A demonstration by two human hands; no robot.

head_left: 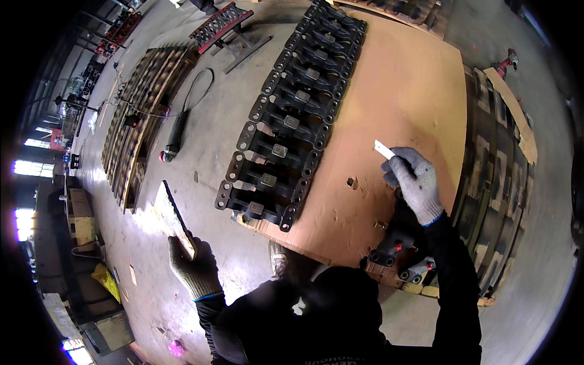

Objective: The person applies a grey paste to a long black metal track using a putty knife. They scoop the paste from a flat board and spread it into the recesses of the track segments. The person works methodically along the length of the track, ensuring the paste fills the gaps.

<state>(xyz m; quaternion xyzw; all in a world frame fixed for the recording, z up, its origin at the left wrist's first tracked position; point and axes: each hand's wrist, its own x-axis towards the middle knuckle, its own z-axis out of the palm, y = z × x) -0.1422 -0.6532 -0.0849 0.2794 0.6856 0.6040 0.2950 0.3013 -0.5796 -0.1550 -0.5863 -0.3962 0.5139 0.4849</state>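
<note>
My left hand [193,269], in a grey knit glove, grips the lower end of a flat, pale board [169,213] with a dark edge, held up over the floor at the left. My right hand [420,185], gloved alike, is above the cardboard sheet [389,115], its fingers pinching a small white flat strip [383,149] with a dark dot on it; the exact kind I cannot make out. Between my hands, a row of black metal track links [280,150] lies along the cardboard's left edge, each with a square raised block.
Black tools with red parts [389,246] lie on the cardboard's near right corner, below my right forearm. Wooden pallets stand at the right [493,201] and left [146,103]. A corded grinder [176,137] lies on the concrete floor. A red metal stand [222,27] is farther back.
</note>
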